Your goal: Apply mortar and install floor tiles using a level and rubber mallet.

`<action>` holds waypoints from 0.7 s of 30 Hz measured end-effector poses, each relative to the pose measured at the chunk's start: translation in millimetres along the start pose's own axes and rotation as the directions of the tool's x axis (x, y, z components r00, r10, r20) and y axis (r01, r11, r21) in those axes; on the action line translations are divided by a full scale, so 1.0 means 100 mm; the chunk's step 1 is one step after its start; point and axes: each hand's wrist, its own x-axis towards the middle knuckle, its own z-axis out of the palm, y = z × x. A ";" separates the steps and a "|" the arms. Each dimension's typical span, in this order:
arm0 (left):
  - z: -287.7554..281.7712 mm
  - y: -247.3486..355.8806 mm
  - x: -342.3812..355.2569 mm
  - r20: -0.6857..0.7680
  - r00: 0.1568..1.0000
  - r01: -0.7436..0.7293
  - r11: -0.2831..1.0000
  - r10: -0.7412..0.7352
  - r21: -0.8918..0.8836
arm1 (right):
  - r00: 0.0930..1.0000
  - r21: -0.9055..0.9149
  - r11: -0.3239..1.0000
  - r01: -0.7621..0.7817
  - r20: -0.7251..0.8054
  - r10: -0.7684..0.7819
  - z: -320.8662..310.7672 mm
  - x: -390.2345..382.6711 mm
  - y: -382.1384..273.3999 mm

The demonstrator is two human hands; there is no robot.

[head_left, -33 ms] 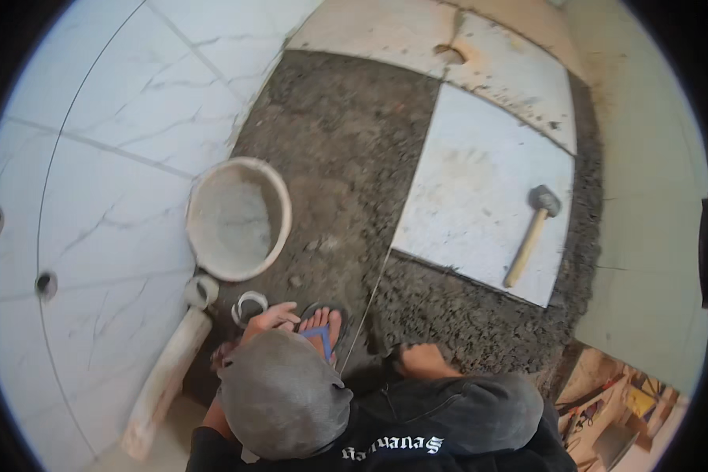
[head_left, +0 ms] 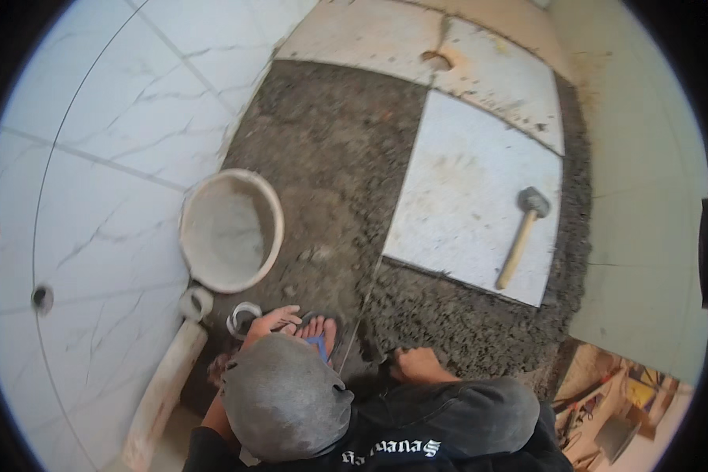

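Observation:
My left hand (head_left: 275,321) rests beyond my grey-trousered knee (head_left: 287,397), its fingers loosely apart beside my foot (head_left: 319,332) in a blue-strapped flip-flop. Nothing shows in that hand, though the knee hides part of it. Low over the rough mortar bed (head_left: 440,315), my right hand (head_left: 418,365) is closed in a fist. A dark shape touches its left side, too shadowed and mortar-coloured to name. A taut string line (head_left: 352,338) runs between the two hands. Ahead of the right hand lies a large white tile (head_left: 464,197), with a wooden-handled mallet (head_left: 518,244) on it.
At the left wall of marbled tiles (head_left: 118,181) stands a round bucket (head_left: 274,200) of greyish liquid. Near it are a pipe stub (head_left: 196,303), a white ring (head_left: 245,318) and a long pale pipe (head_left: 165,397). Tools (head_left: 606,409) lie at lower right.
The whole view has shifted a little, so the tile, mallet and bucket appear slightly lower and further left. Both hands keep nearly the same pose.

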 end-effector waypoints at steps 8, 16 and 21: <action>0.10 -0.23 1.23 -0.142 0.956 -0.182 0.897 0.257 0.403 | 0.946 0.299 0.951 0.081 -0.322 0.021 -0.59 -0.69 0.18; 0.13 -0.64 1.41 -0.248 0.937 -0.120 0.893 0.246 0.433 | 0.953 0.269 0.929 -0.253 -0.095 0.287 -2.42 -0.39 0.03; 0.04 -0.76 1.37 -0.192 0.967 -0.100 0.947 0.164 0.304 | 0.865 0.483 0.782 -0.394 -0.093 0.493 -3.70 0.73 0.02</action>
